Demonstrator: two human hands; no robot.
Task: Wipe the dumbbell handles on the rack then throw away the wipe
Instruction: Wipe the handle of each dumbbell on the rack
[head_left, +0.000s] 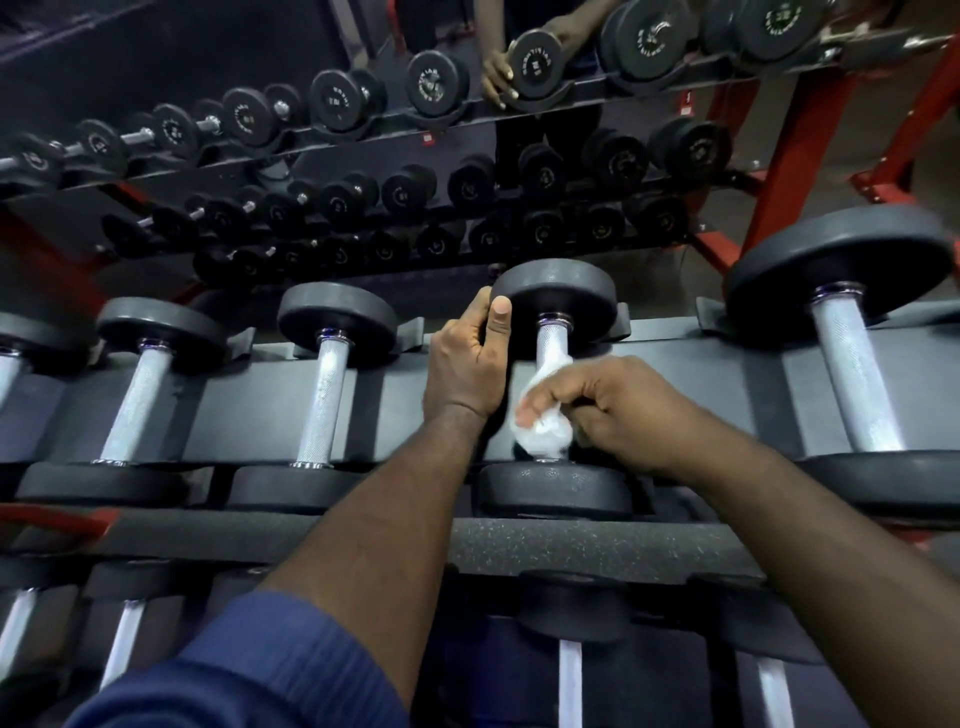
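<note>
At your far left, two smaller dumbbells (132, 410) lie across the rack (249, 410), a grey, smooth metal tray with angled cradles. Each has a knurled silvery bar between matte black disc-shaped heads. Your dark blue sleeve (249, 670) covers the near part of your left forearm.

Your left hand (467, 364) grips the middle dumbbell (558, 296), with the fingers and thumb curled round the rim of its far head. Just to the right, the wipe (540, 431), white and crumpled, is wrapped against the near end of that dumbbell's handle (550, 338), just above the near head. Your right hand (623, 410) pinches the wipe, with its fingers curled over the wad.

Further right sits a much larger dumbbell (852, 374) with thick, broad heads. Your right forearm crosses in front of its near head.

A speckled, rubbery rail (571, 545) runs along the rack's front edge, and more dumbbells rest in the lower tier (571, 675). Behind the rack, a mirror (363, 182) reflects rows of black dumbbells and the red frame (789, 156).
</note>
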